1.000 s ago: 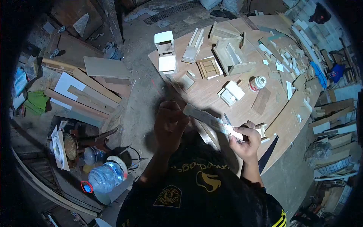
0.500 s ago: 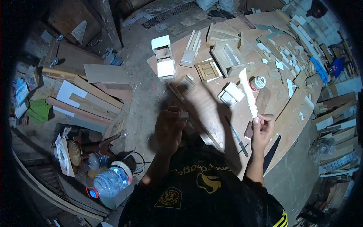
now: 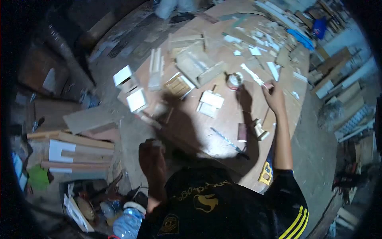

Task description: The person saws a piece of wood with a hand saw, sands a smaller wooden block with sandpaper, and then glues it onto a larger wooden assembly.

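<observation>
My right hand (image 3: pixel 275 98) is stretched out over the right side of the table, fingers closed round the lower end of a white-coated stick (image 3: pixel 251 74). Left of the stick stands a small jar (image 3: pixel 234 81) with a pale rim. Nearer my body, my left hand (image 3: pixel 152 160) is raised in shadow and pinches a small block (image 3: pixel 156 144); its exact kind is too dark to tell. Between my hands lie a small white-topped wooden piece (image 3: pixel 210 104), a thin blade-like tool (image 3: pixel 227 142) and a dark red-brown block (image 3: pixel 242 132).
The wooden table (image 3: pixel 191 137) carries small box-like wood pieces (image 3: pixel 195 65), a slatted panel (image 3: pixel 179 85) and a white-topped box (image 3: pixel 136 99). Offcuts (image 3: pixel 258 44) cover its far right. A yellow saw handle (image 3: pixel 266 173) sits by my right arm. A water bottle (image 3: pixel 128 224) stands lower left.
My right hand has reached farther out over the table with the white-coated stick, toward the offcuts. My left hand has lowered and shifted left, still holding the small block. The view has turned.
</observation>
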Action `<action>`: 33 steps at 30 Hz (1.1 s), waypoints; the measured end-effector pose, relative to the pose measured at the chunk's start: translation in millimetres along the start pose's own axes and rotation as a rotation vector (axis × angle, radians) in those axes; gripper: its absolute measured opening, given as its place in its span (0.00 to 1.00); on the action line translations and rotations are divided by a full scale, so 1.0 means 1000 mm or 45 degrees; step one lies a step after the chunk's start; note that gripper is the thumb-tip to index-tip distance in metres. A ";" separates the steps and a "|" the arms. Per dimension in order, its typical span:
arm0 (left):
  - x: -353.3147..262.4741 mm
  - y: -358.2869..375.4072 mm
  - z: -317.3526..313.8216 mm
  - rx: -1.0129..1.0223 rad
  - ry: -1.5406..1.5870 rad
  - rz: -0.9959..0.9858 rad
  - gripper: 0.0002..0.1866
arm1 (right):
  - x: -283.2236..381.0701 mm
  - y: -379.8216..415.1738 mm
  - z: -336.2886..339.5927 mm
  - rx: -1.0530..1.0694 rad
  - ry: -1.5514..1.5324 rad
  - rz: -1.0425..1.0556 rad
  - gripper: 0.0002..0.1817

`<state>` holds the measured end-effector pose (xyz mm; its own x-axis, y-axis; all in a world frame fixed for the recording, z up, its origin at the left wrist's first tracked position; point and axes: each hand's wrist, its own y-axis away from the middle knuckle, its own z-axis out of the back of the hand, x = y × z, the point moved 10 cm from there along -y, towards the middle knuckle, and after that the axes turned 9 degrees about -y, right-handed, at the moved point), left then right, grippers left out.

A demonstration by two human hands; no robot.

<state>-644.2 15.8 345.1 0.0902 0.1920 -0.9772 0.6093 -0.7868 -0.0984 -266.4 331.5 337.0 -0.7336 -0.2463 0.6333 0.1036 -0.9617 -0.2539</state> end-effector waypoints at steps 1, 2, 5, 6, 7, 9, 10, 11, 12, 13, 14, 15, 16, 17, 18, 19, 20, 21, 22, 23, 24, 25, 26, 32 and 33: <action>0.003 -0.002 -0.001 0.006 0.032 -0.003 0.07 | 0.000 -0.013 -0.002 0.027 0.133 -0.051 0.16; 0.004 -0.004 -0.001 0.000 0.057 -0.009 0.08 | 0.000 -0.025 -0.001 0.009 0.147 -0.059 0.16; 0.008 -0.006 -0.004 0.049 0.126 0.007 0.08 | -0.007 -0.052 -0.026 0.187 0.382 -0.061 0.16; 0.009 -0.007 -0.003 0.047 0.128 0.009 0.08 | -0.007 -0.058 -0.037 0.256 0.467 -0.022 0.16; 0.008 -0.007 -0.002 0.050 0.096 -0.002 0.08 | -0.007 -0.063 -0.048 0.328 0.551 0.018 0.16; 0.010 -0.007 0.001 0.043 0.061 -0.009 0.08 | -0.004 -0.074 -0.061 0.380 0.599 -0.025 0.17; 0.012 -0.007 0.004 0.008 0.065 0.018 0.08 | -0.006 -0.080 -0.070 0.438 0.679 -0.040 0.16; 0.015 -0.006 0.008 -0.028 0.066 0.045 0.08 | -0.008 -0.084 -0.081 0.499 0.757 -0.054 0.16; 0.016 -0.005 0.010 -0.041 0.059 0.051 0.08 | -0.006 -0.090 -0.088 0.514 0.754 -0.047 0.16; 0.015 -0.005 0.012 -0.055 0.037 0.029 0.08 | -0.006 -0.095 -0.097 0.571 0.808 -0.050 0.15; 0.014 -0.003 0.014 -0.070 0.014 0.010 0.10 | -0.007 -0.099 -0.108 0.630 0.862 -0.053 0.15; 0.016 -0.002 0.021 -0.085 0.003 0.019 0.10 | -0.013 -0.108 -0.120 0.649 0.857 -0.044 0.15; 0.016 -0.001 0.027 -0.072 -0.281 -0.024 0.10 | -0.022 -0.118 -0.135 0.645 0.902 0.022 0.15; 0.018 0.003 0.033 -0.058 -0.571 -0.059 0.09 | -0.033 -0.127 -0.154 0.648 0.942 0.093 0.16; 0.032 0.006 0.042 -0.088 -0.700 0.029 0.10 | -0.048 -0.137 -0.175 0.683 0.927 0.112 0.16; 0.033 0.012 0.041 -0.104 -0.583 0.052 0.11 | -0.061 -0.148 -0.197 0.687 0.970 0.168 0.16; 0.029 0.014 0.038 -0.144 -0.640 0.028 0.10 | -0.063 -0.149 -0.217 0.686 1.010 0.225 0.16; 0.026 0.014 0.036 -0.182 -0.695 -0.003 0.10 | -0.053 -0.138 -0.230 0.713 0.991 0.251 0.16; 0.024 0.015 0.038 -0.209 -0.716 0.007 0.10 | -0.041 -0.135 -0.223 0.520 0.962 0.253 0.15; 0.036 0.018 0.043 -0.252 -0.493 0.177 0.09 | -0.027 -0.133 -0.210 0.323 0.931 0.249 0.15; 0.050 0.022 0.046 -0.291 -0.262 0.338 0.08 | -0.019 -0.128 -0.210 0.337 0.921 0.266 0.15; 0.050 0.023 0.048 -0.312 -0.271 0.342 0.08 | -0.009 -0.124 -0.203 0.269 0.923 0.291 0.13; 0.054 0.025 0.046 -0.295 -0.055 0.378 0.08 | 0.004 -0.120 -0.195 0.201 0.922 0.313 0.13; 0.076 0.032 0.050 -0.456 0.237 0.572 0.05 | 0.107 -0.049 -0.124 0.133 -0.595 0.271 0.13; 0.077 0.031 0.048 -0.449 0.240 0.574 0.05 | 0.112 -0.019 -0.137 0.324 -0.714 0.207 0.11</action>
<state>-655.9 -21.8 258.0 0.5193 0.0107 -0.8545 0.6999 -0.5792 0.4180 -442.3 338.6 312.7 -0.2392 -0.3510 0.9053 0.3910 -0.8883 -0.2410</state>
